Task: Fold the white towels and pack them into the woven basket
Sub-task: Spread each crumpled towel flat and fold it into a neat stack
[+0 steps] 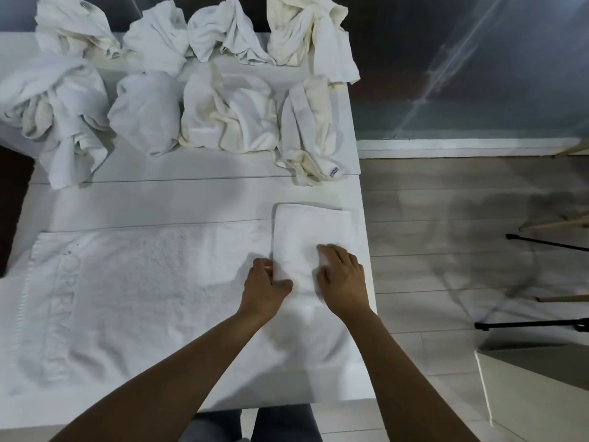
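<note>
A folded white towel (pixel 310 231) lies as a narrow rectangle near the right edge of the white table (pixel 159 202). My left hand (pixel 266 287) grips its left edge, thumb on top and fingers tucked under the fold. My right hand (pixel 342 275) presses on the towel's near part, fingers bent into the cloth. A large white mat (pixel 134 298) with raised lettering lies flat under my arms. Several crumpled white towels (pixel 223 113) are bunched in two rows at the back. No woven basket is in view.
The table's right edge (pixel 366 250) drops to a pale plank floor (pixel 446 250). Black and wooden stand legs (pixel 541 244) stand at the right. A light box corner (pixel 535 393) sits at the lower right. A dark object (pixel 12 205) borders the table's left.
</note>
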Demonstrator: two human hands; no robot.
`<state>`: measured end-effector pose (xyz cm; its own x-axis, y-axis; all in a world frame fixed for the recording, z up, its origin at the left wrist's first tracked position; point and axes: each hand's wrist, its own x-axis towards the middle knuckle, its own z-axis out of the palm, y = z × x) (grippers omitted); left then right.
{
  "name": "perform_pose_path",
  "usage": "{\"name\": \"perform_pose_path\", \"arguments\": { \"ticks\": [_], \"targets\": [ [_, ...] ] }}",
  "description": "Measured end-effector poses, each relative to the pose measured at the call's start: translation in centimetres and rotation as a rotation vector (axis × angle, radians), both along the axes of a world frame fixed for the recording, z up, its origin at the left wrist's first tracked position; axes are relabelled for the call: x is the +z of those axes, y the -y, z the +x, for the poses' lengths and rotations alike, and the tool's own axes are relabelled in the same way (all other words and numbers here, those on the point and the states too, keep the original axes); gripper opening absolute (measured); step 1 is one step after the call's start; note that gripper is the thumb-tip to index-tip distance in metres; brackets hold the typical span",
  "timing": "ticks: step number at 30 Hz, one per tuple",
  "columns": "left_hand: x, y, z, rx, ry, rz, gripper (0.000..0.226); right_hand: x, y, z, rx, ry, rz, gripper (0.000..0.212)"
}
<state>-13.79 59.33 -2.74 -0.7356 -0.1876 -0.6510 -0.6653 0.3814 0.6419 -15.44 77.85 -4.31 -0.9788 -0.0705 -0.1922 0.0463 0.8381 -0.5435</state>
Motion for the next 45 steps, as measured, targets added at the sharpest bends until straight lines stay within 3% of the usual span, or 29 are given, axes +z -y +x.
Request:
{"name": "perform_pose_path", "arguments": {
  "ticks": [3,7,13,16,20,23,29,33,37,45],
  "targets": [
    [-0.2,0.0,-0.3,0.041,0.132,0.064,0.05,0.5,-0.2,0.3,0.004,0.028,-0.035,0.051],
    [0.7,-0.4,-1.4,0.061,0.146,0.141,0.027,1.6,-0.6,-0.3,-0.026,0.049,-0.109,0.053],
    [5.3,-0.2,-2.3,0.001,-0.067,0.088,0.031,4.9,-2.0,-1.7,-0.087,-0.087,-0.223,0.052],
    [8.6,1.8,-2.4,-0.094,-0.22,0.009,0.027,7.4,-1.3,-3.4,-0.079,-0.126,-0.253,0.062],
    [12.6,5.5,-0.9,-0.233,-0.342,-0.142,0.035,10.8,1.3,-5.1,0.106,-0.16,-0.188,0.093],
    [14.9,8.8,0.7,-0.284,-0.392,-0.281,0.042,12.5,4.0,-5.5,0.265,-0.166,-0.105,0.102],
    [17.6,16.1,5.8,-0.214,-0.453,-0.481,0.044,14.8,12.3,-5.6,0.58,-0.177,0.014,0.062],
    [18.1,22.2,11.0,-0.093,-0.486,-0.521,0.046,16.9,19.4,-3.3,0.679,-0.145,-0.05,0.043],
    [18.3,28.4,17.3,0.056,-0.548,-0.502,0.046,18.5,26.5,0.9,0.72,-0.034,-0.192,0.038],
    [18.1,40.8,30.4,0.363,-0.54,-0.393,0.041,19.5,42.2,11.3,0.688,0.121,-0.387,0.05]
  ]
}}
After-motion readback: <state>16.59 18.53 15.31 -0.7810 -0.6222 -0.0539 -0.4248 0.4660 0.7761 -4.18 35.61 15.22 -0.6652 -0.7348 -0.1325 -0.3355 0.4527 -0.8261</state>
